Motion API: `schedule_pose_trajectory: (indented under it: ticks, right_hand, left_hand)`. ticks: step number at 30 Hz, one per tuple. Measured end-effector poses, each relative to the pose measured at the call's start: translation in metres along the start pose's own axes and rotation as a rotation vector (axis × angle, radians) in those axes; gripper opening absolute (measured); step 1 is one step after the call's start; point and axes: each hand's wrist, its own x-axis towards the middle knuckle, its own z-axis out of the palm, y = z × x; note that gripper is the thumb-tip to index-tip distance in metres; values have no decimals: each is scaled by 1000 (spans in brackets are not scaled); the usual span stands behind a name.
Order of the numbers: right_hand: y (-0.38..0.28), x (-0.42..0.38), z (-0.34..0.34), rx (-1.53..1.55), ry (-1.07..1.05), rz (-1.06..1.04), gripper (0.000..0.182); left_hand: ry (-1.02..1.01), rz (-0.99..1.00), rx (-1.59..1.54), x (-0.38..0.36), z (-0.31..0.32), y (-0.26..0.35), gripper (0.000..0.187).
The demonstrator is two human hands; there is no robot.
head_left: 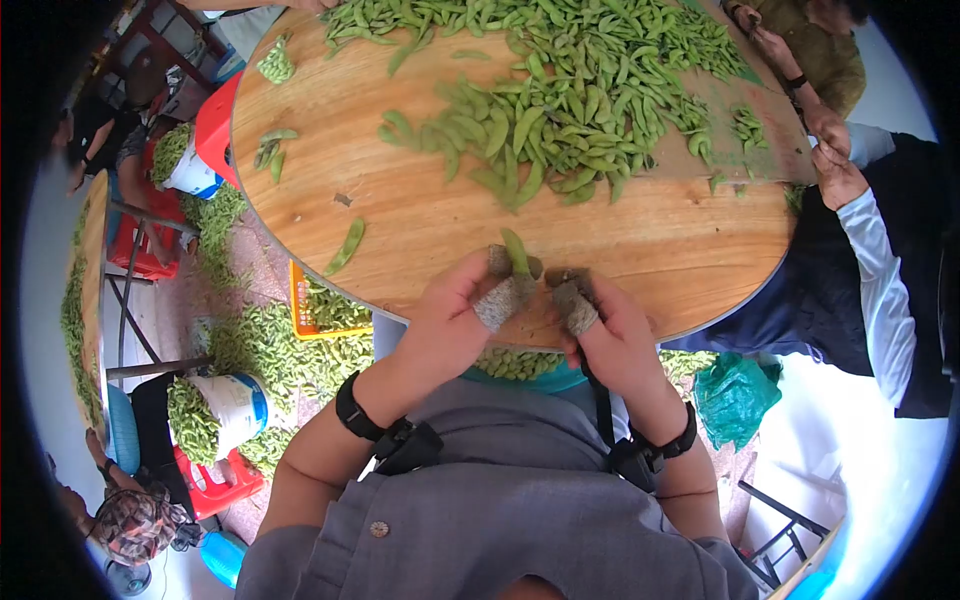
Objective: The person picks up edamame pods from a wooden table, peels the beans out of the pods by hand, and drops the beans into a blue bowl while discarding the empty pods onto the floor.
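Near the front edge of the round wooden table (400, 240), my left hand (462, 305) pinches a green soybean pod (515, 250), which points up past the fingertips. Close beside it, my right hand (605, 325) is closed at the thumb and fingers; anything between them is too small to make out. Grey wrapping covers the thumbs and some fingertips of both hands. Beyond my hands spreads a large pile of soybean pods (540, 110). One loose pod (347, 247) lies to the left. Under the table edge, a bluish-green container (560, 380) of pods sits at my lap.
At the right, a co-worker's hands (835, 165) are at the table edge. Pods cover much of the floor (290, 350) at left, around a yellow crate (297, 300) and a white bucket (235, 410). A green plastic bag (738, 400) stands at right. Other people sit at left.
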Motion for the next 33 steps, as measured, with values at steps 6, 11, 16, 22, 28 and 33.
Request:
schedule_pose_trajectory:
  ticks: [6,11,16,22,28,33]
  right_hand:
    - [-10,-10,2,-342,-94,-279,30]
    - [-11,-14,-4,-327,-123,-247,32]
    - [-14,-17,-4,-140,-120,-98,38]
    - [-15,-21,-5,-37,-204,-55,54]
    - [-15,-20,-8,-143,-184,-55,52]
    - [-8,-15,-6,20,-183,84,44]
  left_hand:
    - [-71,-43,284,-7,-3,0,20]
    - [-112,17,276,-4,1,-8,19]
    - [-106,104,519,-7,0,-6,18]
    - [-71,69,482,-11,4,-7,17]
    - [-86,91,594,-12,5,-2,17]
    - [-132,476,1262,-15,3,0,19]
